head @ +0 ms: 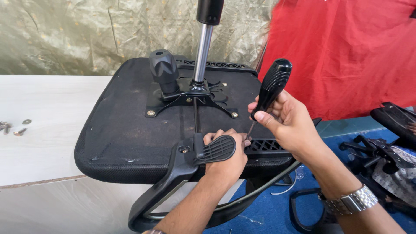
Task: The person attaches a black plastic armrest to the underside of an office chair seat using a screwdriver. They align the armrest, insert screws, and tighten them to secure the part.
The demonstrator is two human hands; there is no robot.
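An office chair seat (125,134) lies upside down on a white table (47,112), its black metal mechanism plate (190,102) and chrome gas cylinder (203,52) pointing up. My right hand (286,123) grips a screwdriver (271,91) by its ribbed black handle, the tip angled down to the seat's near right edge. My left hand (225,160) presses on the seat there, next to the paddle lever (216,147) and the black armrest bracket (173,173). The screw under the tip is hidden by my fingers.
Several loose screws and washers (13,128) lie at the table's left edge. A black knob (164,69) stands on the mechanism. Other black chair parts (381,147) rest on the blue floor at right. A red cloth (346,52) hangs behind.
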